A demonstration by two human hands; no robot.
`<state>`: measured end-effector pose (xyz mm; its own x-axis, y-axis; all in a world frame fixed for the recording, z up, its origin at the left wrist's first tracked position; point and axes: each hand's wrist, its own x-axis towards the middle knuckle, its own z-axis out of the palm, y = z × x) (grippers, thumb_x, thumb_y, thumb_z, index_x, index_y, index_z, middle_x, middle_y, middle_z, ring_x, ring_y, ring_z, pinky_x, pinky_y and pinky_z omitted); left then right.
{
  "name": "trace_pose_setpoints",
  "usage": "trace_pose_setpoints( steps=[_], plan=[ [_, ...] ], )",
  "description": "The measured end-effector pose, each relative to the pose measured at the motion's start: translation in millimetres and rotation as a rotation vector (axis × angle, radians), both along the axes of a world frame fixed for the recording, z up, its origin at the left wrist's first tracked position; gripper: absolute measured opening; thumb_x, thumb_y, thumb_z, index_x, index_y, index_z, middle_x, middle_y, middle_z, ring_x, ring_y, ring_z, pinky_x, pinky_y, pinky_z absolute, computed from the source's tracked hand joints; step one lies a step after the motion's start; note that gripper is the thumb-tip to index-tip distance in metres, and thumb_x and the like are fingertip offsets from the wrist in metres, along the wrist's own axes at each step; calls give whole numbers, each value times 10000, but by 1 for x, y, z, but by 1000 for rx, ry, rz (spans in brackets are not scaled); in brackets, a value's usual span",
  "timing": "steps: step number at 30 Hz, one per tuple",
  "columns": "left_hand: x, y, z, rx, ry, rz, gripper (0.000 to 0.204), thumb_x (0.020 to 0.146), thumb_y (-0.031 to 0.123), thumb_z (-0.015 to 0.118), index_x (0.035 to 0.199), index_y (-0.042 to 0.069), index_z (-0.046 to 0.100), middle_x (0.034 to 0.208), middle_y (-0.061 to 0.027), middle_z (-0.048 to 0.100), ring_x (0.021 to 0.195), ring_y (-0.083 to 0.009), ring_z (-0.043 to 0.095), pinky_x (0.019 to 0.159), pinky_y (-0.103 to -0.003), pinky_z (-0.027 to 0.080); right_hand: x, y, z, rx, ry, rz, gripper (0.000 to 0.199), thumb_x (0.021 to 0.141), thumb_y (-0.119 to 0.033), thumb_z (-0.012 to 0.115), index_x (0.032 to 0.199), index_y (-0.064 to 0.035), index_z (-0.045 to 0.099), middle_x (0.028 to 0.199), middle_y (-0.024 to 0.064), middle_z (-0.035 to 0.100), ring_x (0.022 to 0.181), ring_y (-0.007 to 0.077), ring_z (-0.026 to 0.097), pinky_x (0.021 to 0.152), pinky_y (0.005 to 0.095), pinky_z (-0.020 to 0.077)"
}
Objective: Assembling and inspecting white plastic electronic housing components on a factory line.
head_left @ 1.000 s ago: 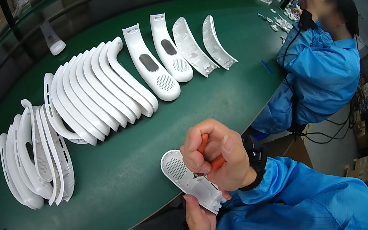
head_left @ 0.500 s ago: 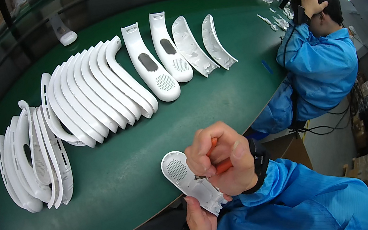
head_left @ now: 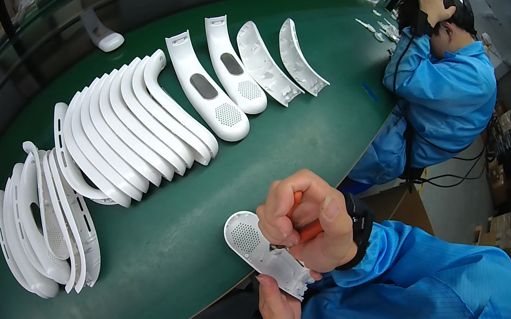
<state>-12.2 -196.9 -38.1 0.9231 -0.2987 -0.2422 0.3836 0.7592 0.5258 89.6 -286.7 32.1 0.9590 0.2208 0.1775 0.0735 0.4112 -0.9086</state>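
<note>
My left hand (head_left: 277,306) grips the lower end of a white curved plastic shell (head_left: 252,243) with a perforated round patch, held at the near edge of the green table (head_left: 170,253). My right hand (head_left: 309,221) is closed around an orange-handled tool (head_left: 302,219), its tip pressed onto the middle of the shell. The tool's tip is hidden under my fingers.
A row of white curved shells (head_left: 124,133) stands on edge mid-table, another bunch (head_left: 44,219) at the left. Several shells (head_left: 241,71) lie flat farther back. A person in a blue coat (head_left: 445,89) sits at the right end, a hand on their head.
My hands and the shell have stayed in place, with only slight shifts of the right fingers. The person at the right has moved a hand up onto their head.
</note>
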Motion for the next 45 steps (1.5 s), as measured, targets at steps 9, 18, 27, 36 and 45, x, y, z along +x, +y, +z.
trace_pose_setpoints(
  steps=[9, 18, 27, 36, 45],
  plan=[
    [-2, -1, -2, 21, -9, 4, 723, 967, 620, 201, 1391, 40, 284, 1228, -166, 533, 952, -297, 623, 764, -430, 534, -1, 0, -3, 7, -17, -15, 551, 966, -555, 409, 986, -6, 444, 713, 60, 441, 565, 98, 350, 511, 263, 300],
    [-1, 2, -4, -9, -31, -27, 704, 981, 593, 182, 1438, 59, 215, 1343, -159, 447, 1072, -318, 584, 837, -459, 523, 0, 4, -4, -2, -23, -82, 547, 975, -536, 397, 975, 9, 444, 687, 57, 437, 534, 100, 345, 491, 267, 297],
    [-1, 3, 1, -160, 95, -18, 783, 975, 577, 314, 1473, 0, 132, 1467, -126, 307, 1364, -243, 331, 1113, -404, 290, -4, 11, -9, -79, -102, -93, 573, 963, -554, 415, 930, 17, 460, 671, 68, 424, 528, 106, 333, 491, 282, 297],
    [3, 0, 3, -81, 4, 21, 741, 968, 625, 210, 1219, -37, 427, 936, -165, 587, 816, -245, 590, 777, -363, 475, 12, 0, -7, 47, 162, -15, 551, 955, -590, 375, 974, -42, 428, 687, 29, 406, 544, 89, 321, 494, 248, 280],
    [7, 0, 7, -71, -5, 17, 757, 968, 625, 194, 1200, -51, 444, 916, -162, 584, 814, -229, 574, 760, -345, 461, 19, -2, -6, 174, 212, 17, 487, 958, -553, 387, 984, -69, 437, 698, 26, 412, 545, 83, 322, 497, 235, 280]
  ],
)
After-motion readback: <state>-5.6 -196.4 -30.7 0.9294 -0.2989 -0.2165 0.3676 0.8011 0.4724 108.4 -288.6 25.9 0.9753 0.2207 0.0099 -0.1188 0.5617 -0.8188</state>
